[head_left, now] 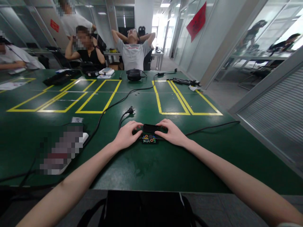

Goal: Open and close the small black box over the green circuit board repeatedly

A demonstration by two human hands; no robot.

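"Which way is the black casing [151, 128] pointing?"
"Its long axis is running nine to three, just twelve o'clock of the circuit board [149, 139]."
"What's gripping it?"
"Left hand [129, 133] at nine, right hand [172, 133] at three: both are apparently pinching its ends."

Head-worn view — forward, downward, above table [165, 171]

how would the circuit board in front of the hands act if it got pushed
The circuit board looks flat, so it would probably slide rather than roll. Its exposed components seem fragile under a hard push. The black cord to its right, which appears to join it, may tug back.
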